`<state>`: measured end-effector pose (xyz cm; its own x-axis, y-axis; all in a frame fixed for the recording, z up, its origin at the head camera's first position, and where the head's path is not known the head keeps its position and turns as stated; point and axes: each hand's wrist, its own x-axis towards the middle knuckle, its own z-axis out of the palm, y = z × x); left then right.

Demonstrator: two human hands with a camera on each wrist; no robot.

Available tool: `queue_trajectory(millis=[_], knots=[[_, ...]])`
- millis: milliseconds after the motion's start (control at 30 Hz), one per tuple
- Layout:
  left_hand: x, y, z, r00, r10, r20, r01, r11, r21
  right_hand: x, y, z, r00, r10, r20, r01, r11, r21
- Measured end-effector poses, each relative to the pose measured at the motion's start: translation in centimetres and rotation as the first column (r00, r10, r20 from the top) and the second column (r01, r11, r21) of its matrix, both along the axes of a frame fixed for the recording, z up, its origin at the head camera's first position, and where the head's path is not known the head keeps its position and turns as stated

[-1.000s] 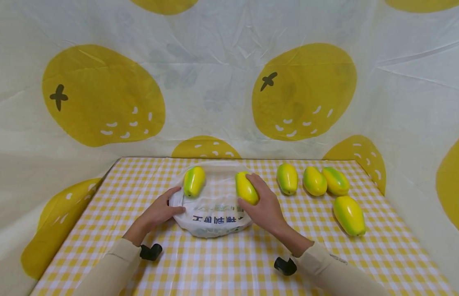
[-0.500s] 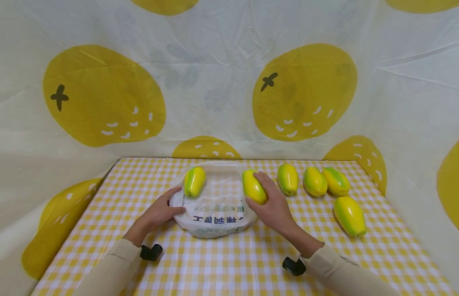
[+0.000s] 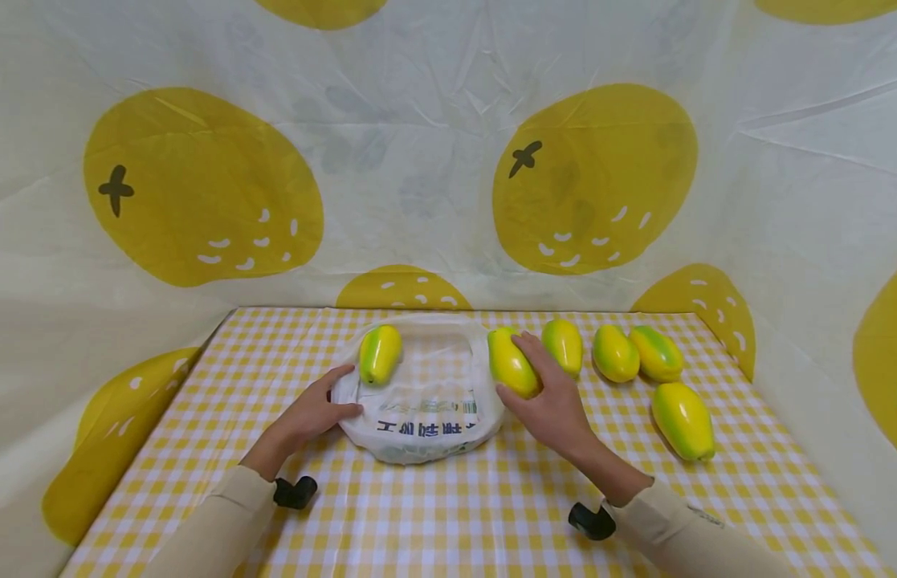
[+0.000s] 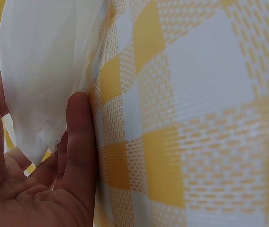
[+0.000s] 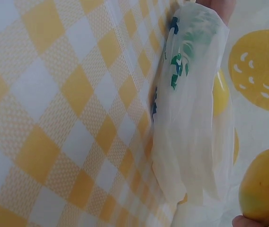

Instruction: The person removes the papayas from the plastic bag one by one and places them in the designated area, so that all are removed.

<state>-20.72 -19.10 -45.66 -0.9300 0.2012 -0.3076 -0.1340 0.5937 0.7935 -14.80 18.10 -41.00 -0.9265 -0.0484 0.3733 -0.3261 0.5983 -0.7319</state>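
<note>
A white plastic bag [image 3: 419,445] with dark printing lies on the table, its mouth spread wide. One yellow-green papaya [image 3: 380,355] sits inside at its left. My left hand [image 3: 311,409] holds the bag's left side, thumb and index finger on the rim; in the left wrist view the white plastic [image 4: 44,71] hangs between thumb and fingers. Just past the bag's right rim, my right hand [image 3: 552,405] grips another papaya [image 3: 511,365] from its right side. That papaya [image 5: 264,187] shows at the right wrist view's edge, above the table, apart from the bag.
Several more papayas stand on the right: one papaya [image 3: 562,347] right behind my right hand, a touching pair farther right, and one papaya [image 3: 682,421] nearer me. A yellow checked cloth [image 3: 434,530] covers the table. A fruit-printed curtain [image 3: 412,144] closes off the back and sides.
My right hand has carried its papaya rightward, from over the bag's right part to just outside the rim. The left hand, the bag and the other papayas have stayed in place.
</note>
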Motion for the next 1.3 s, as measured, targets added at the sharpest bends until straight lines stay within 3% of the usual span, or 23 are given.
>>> queue_trajectory(millis=[367,1300], knots=[[0.1,0.3,0.1,1.0,-0.004,0.0,0.004,1.0,0.001,0.2,1.5,-0.2,0.996,-0.034,-0.083,0.036,0.999,0.021],[0.2,0.1,0.3,1.0,0.002,0.012,-0.001,1.0,-0.01,0.8,5.6,-0.2,0.982,-0.136,-0.132,0.148,0.985,0.088]])
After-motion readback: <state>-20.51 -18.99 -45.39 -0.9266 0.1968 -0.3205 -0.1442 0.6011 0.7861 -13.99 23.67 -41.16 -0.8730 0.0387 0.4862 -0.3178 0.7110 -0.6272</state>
